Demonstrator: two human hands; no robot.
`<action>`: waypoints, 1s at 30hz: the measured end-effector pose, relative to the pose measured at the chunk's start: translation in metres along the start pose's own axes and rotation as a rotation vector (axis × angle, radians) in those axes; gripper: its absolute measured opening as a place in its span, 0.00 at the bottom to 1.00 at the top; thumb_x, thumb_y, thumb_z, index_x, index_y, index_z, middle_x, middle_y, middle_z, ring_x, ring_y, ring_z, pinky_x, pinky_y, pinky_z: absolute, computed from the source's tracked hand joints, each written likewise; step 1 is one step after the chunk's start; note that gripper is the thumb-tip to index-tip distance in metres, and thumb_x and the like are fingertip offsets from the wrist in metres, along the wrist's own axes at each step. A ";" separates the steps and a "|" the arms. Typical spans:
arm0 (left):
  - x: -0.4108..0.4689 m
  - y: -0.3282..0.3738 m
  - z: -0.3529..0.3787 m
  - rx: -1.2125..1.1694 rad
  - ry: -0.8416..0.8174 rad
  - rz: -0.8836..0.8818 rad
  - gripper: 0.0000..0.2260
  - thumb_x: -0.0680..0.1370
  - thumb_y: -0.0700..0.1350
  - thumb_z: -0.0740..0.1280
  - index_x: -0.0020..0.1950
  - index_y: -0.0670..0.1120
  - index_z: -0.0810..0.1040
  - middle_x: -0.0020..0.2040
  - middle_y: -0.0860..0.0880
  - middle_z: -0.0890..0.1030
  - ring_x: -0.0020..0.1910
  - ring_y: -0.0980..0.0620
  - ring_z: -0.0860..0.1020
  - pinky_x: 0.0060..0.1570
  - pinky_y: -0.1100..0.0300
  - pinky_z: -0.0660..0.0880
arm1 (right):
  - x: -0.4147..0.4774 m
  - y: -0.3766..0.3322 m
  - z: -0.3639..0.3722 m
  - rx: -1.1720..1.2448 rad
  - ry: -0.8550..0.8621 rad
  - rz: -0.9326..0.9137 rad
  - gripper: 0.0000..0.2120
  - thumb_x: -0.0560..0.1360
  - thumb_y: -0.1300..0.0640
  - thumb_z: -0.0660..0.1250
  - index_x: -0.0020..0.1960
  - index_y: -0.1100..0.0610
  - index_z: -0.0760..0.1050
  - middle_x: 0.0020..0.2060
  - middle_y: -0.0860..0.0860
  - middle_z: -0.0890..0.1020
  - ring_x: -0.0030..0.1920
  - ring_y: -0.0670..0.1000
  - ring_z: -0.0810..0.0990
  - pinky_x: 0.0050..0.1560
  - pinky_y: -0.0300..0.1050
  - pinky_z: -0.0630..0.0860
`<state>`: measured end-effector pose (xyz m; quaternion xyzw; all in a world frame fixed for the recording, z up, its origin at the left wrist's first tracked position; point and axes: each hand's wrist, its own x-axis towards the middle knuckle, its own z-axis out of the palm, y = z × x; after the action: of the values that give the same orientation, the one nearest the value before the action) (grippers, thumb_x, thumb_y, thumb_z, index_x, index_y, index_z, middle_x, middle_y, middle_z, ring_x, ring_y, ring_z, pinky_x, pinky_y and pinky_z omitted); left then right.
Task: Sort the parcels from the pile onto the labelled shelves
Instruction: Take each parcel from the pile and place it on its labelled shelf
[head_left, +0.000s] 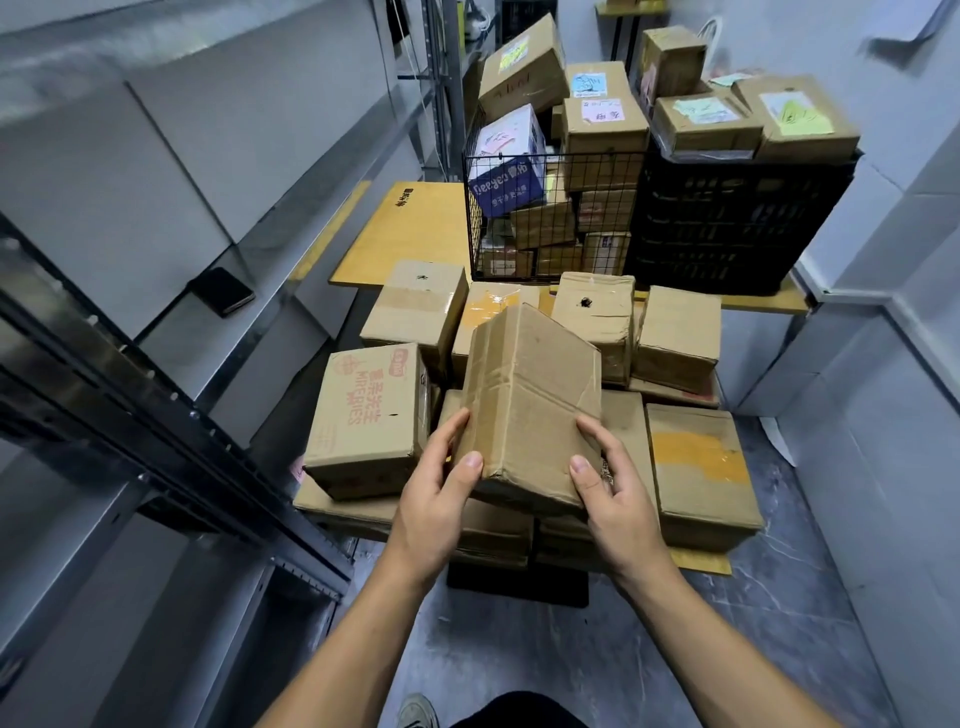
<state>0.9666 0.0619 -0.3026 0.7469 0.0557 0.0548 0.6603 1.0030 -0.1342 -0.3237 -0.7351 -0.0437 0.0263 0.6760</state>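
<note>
Here, both hands clasp a worn cardboard parcel (530, 405) above the pile (519, 467); the left hand (441, 499) grips its near left corner, thumb on top; the right hand (608, 493) grips the near right corner, fingers beneath; arms reach forward, parcel tilted away; best to turn it and find its label before choosing a shelf (182, 218), left of the hands.

A parcel storeroom is showing itself here: taped cardboard boxes (519, 415) are piling up on the floor, more are filling a wire basket (545, 218) and topping a black crate (737, 218), and grey metal shelves (171, 291) are running along the left wall.
</note>
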 end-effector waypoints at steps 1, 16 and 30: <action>-0.002 0.002 0.001 -0.011 0.012 0.012 0.29 0.75 0.59 0.65 0.74 0.52 0.67 0.70 0.55 0.73 0.70 0.56 0.70 0.70 0.46 0.68 | 0.000 0.000 0.000 -0.037 -0.014 -0.005 0.20 0.79 0.50 0.64 0.70 0.44 0.71 0.67 0.39 0.74 0.68 0.40 0.73 0.71 0.45 0.70; -0.013 0.017 0.009 0.254 -0.012 0.279 0.24 0.76 0.53 0.66 0.72 0.58 0.69 0.69 0.59 0.71 0.69 0.57 0.70 0.61 0.63 0.74 | -0.005 -0.033 0.010 0.006 -0.058 -0.008 0.24 0.74 0.42 0.69 0.67 0.38 0.65 0.59 0.44 0.80 0.61 0.43 0.80 0.62 0.47 0.78; -0.007 -0.002 -0.010 0.293 0.163 0.094 0.27 0.73 0.59 0.65 0.71 0.54 0.70 0.67 0.57 0.71 0.67 0.61 0.70 0.65 0.61 0.71 | -0.001 -0.027 0.004 0.539 -0.044 0.194 0.22 0.76 0.56 0.64 0.70 0.50 0.69 0.59 0.55 0.83 0.64 0.61 0.79 0.65 0.68 0.74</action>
<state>0.9585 0.0712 -0.3031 0.8301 0.0814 0.1375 0.5343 1.0008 -0.1278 -0.2972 -0.5288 0.0206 0.1172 0.8404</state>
